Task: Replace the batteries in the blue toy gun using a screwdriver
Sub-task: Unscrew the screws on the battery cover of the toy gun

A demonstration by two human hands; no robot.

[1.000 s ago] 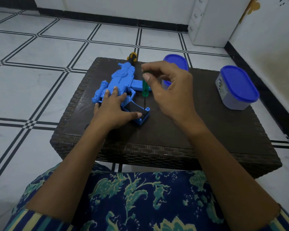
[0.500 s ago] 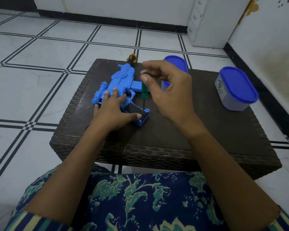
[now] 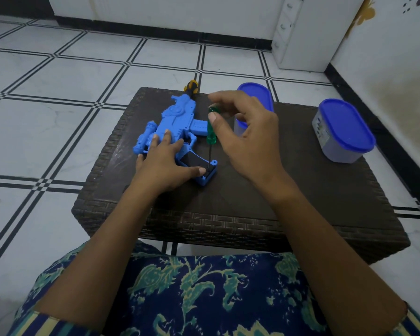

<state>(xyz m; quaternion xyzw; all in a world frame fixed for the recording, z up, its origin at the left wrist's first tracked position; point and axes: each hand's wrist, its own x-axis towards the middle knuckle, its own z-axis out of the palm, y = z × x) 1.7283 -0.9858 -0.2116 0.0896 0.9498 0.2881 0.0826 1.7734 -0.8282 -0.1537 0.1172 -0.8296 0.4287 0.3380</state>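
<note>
The blue toy gun (image 3: pixel 177 122) lies flat on the dark woven table (image 3: pixel 252 214), its grip pointing toward me with a black battery cover (image 3: pixel 195 161) on it. My left hand (image 3: pixel 165 163) presses flat on the gun's body, thumb stretched along the grip. My right hand (image 3: pixel 247 137) pinches the green handle of a screwdriver (image 3: pixel 211 129) between thumb and fingers. The screwdriver stands nearly upright, its thin shaft reaching down to the black cover near the end of the grip.
Two containers with blue lids stand on the table: one (image 3: pixel 255 95) partly behind my right hand, another (image 3: pixel 344 129) at the right edge. A yellow and black tool handle (image 3: pixel 190 87) lies at the table's far edge behind the gun. Tiled floor surrounds the table.
My right fingers have shifted around the green handle, as in a turning motion. The gun and my left hand have stayed put.
</note>
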